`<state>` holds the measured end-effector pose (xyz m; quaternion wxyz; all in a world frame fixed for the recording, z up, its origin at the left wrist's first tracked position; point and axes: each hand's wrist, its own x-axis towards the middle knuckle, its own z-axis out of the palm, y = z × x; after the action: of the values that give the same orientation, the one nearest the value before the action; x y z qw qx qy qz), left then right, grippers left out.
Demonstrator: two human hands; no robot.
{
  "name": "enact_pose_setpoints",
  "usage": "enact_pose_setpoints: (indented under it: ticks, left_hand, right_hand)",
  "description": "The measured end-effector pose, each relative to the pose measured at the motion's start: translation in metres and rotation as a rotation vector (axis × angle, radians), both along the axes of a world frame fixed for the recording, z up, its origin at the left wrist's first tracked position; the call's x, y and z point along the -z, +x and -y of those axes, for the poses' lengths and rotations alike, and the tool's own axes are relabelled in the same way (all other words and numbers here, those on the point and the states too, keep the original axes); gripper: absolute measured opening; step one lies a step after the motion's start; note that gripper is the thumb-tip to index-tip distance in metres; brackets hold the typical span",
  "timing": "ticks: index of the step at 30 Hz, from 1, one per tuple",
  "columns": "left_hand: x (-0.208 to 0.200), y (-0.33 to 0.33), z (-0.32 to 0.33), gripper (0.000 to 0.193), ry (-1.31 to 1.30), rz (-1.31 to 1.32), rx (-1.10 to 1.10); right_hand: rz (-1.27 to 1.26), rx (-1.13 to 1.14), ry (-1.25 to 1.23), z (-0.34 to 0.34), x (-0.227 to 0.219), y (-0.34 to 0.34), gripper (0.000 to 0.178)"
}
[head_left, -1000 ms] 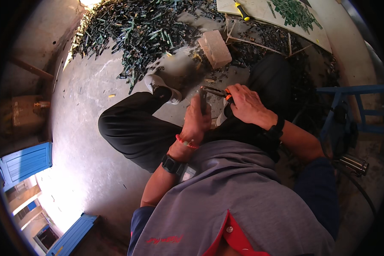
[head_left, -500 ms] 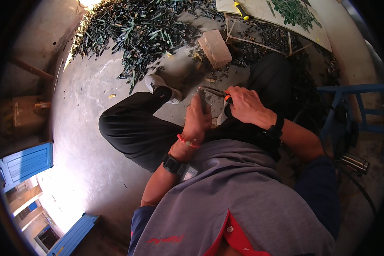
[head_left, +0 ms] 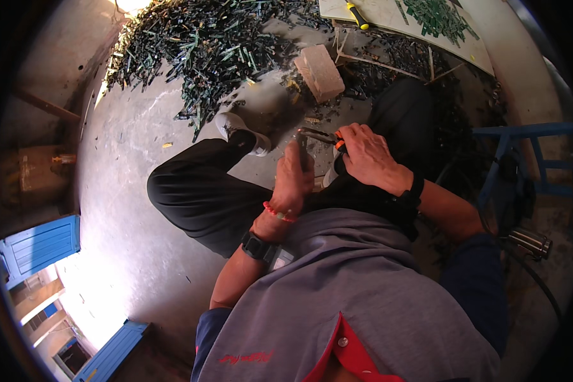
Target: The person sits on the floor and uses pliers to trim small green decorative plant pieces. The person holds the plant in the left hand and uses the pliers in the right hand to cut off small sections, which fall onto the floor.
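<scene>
My right hand (head_left: pixel 370 156) is closed around the handles of pliers (head_left: pixel 319 135) with orange and black grips. The metal jaws of the pliers point left, their tips just above the fingertips of my left hand (head_left: pixel 293 178). Those left fingers are closed on a small dark strip (head_left: pixel 304 158), which stands upright between thumb and fingers. The jaw tips are at or very near the strip's upper end; whether they grip it I cannot tell. Both hands are held over my lap, between my bent legs.
A large heap of dark green and black strips (head_left: pixel 216 57) covers the floor ahead. A pale brick (head_left: pixel 319 73) lies beside it. At the far right, a white board (head_left: pixel 388 13) carries green strips (head_left: pixel 436 20) and a yellow-handled tool (head_left: pixel 358 16). A blue frame (head_left: pixel 522 132) stands at right.
The right hand and pliers have shifted very slightly. The left hand stays in nearly the same place, with the dark strip still in it.
</scene>
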<state>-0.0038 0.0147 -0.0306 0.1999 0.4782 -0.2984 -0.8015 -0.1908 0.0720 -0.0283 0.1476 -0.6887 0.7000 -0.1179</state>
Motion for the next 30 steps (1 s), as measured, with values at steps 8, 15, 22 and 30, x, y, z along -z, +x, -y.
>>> enact_pose_setpoints:
  ticks: [8,15,22,30]
  left_hand:
    - [0.002,0.001,0.000,0.054,0.066,-0.017,0.002]
    - [-0.005,0.000,-0.001,0.053,-0.027,0.002,0.027]
    - [0.006,0.005,0.000,0.052,0.059,-0.053,0.010]
    - [0.005,0.006,0.000,0.052,0.097,-0.066,0.014]
  right_hand:
    - [-0.027,0.004,0.038,0.002,0.003,0.001,0.028]
    - [0.181,-0.005,0.090,0.000,0.002,-0.006,0.030]
    - [0.041,-0.037,-0.044,-0.001,-0.003,-0.004,0.034]
    - [-0.208,-0.054,-0.215,0.005,-0.001,-0.007,0.031]
